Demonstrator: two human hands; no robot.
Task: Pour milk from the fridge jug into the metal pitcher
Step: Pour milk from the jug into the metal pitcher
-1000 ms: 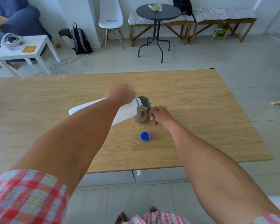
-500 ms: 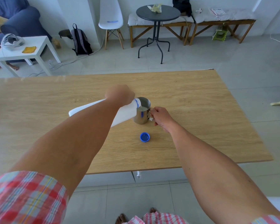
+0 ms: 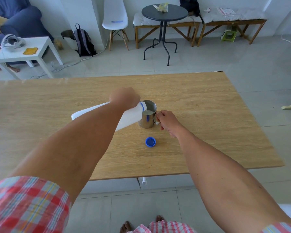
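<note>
My left hand (image 3: 124,98) grips the white milk jug (image 3: 131,116) near its neck and holds it tipped almost flat. The jug's blue-ringed mouth rests over the rim of the metal pitcher (image 3: 147,117). White milk shows inside the pitcher. It stands upright near the middle of the wooden table (image 3: 208,132). My right hand (image 3: 166,121) pinches the pitcher's handle on its right side. The jug's blue cap (image 3: 150,141) lies open side up on the table, just in front of the pitcher. My left forearm hides the middle of the jug.
Beyond the far table edge lies tiled floor with a round dark side table (image 3: 164,13), a white chair (image 3: 115,19) and wooden benches (image 3: 225,24). A white low table (image 3: 25,52) stands at the far left.
Both hands, the jug and the pitcher stay where they were; the jug remains tipped over the pitcher.
</note>
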